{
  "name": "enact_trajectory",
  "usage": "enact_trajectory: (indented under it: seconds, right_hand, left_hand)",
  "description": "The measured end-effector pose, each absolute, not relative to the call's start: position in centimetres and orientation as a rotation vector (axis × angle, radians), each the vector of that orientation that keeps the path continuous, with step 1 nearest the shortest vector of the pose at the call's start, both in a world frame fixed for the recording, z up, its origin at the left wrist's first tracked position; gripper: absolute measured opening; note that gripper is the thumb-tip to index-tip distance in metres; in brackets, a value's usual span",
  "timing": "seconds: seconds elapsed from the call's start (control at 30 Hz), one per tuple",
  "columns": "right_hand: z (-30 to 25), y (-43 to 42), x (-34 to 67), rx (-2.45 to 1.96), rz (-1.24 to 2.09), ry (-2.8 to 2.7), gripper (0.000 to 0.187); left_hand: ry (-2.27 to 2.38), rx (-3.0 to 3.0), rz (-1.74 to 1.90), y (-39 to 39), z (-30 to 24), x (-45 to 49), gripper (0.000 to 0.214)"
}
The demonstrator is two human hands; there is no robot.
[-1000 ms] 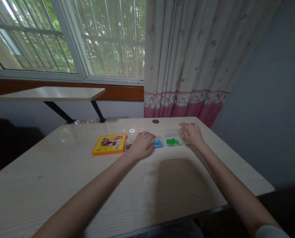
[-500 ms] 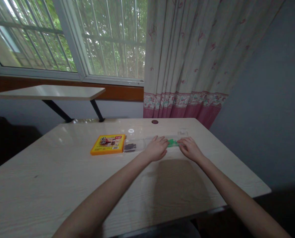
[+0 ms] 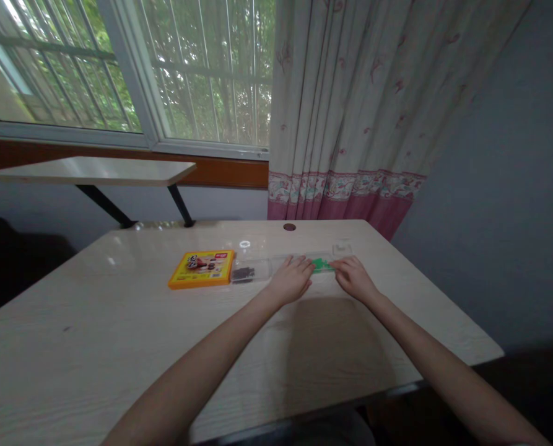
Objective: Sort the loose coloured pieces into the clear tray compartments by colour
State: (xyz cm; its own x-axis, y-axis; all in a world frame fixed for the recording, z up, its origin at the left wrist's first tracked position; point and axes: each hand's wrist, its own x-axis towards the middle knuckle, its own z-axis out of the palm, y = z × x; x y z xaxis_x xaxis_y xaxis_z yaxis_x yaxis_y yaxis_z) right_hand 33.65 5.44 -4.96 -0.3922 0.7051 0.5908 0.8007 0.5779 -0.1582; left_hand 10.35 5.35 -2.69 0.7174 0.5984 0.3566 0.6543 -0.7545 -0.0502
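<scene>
A row of small clear plastic boxes lies on the pale wooden table [image 3: 118,347]. My left hand [image 3: 291,279] rests palm down on the middle of the row, fingers stretched toward the clear box of green pieces [image 3: 321,265] and covering whatever is beneath. My right hand [image 3: 354,277] comes from the right, and its fingertips pinch that green box's right edge. A clear box of dark pieces [image 3: 244,272] sits just left of my left hand. An orange flat box with a picture label [image 3: 202,269] lies further left.
Another small clear box [image 3: 342,249] sits behind my right hand. A cable hole [image 3: 289,227] is near the table's far edge. A narrow shelf [image 3: 90,170] on black brackets, a window and a pink-bordered curtain [image 3: 345,186] stand behind. The right table edge is close.
Both hands have drawn inward from the ends of the row to the green box. My left hand uncovered the dark-piece box and now hides the blue one.
</scene>
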Motion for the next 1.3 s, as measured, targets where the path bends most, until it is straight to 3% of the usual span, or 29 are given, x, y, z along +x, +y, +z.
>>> enact_trajectory:
  seconds: [0.23, 0.47, 0.67, 0.97, 1.1, 1.3]
  right_hand:
    - [-1.8, 7.1, 36.3, -1.222, -0.204, -2.103, 0.025]
    - [-0.9, 11.9, 41.0, -1.449, -0.134, -2.063, 0.055]
    - [-2.0, 12.2, 40.4, -1.576, -0.026, -1.964, 0.029]
    - [-2.6, 9.8, 40.1, -1.556, -0.202, -2.008, 0.017]
    - [-2.4, 8.9, 40.7, -1.516, -0.119, -2.143, 0.022]
    - [-3.0, 7.0, 42.1, -1.468, 0.169, -2.253, 0.045]
  left_hand:
    - [-1.131, -2.901, -0.613, 7.8, -0.9, 11.4, 0.034]
    - [-1.335, -2.916, -0.684, 12.1, 0.1, 16.5, 0.038]
    - [-1.328, -2.913, -0.683, 12.6, -1.1, 19.5, 0.044]
    - [-1.153, -2.935, -0.678, 10.2, -1.2, 19.6, 0.042]
    - [-1.080, -2.952, -0.640, 9.4, -1.5, 19.4, 0.040]
    - [-0.974, -2.932, -0.533, 8.4, -2.3, 18.8, 0.038]
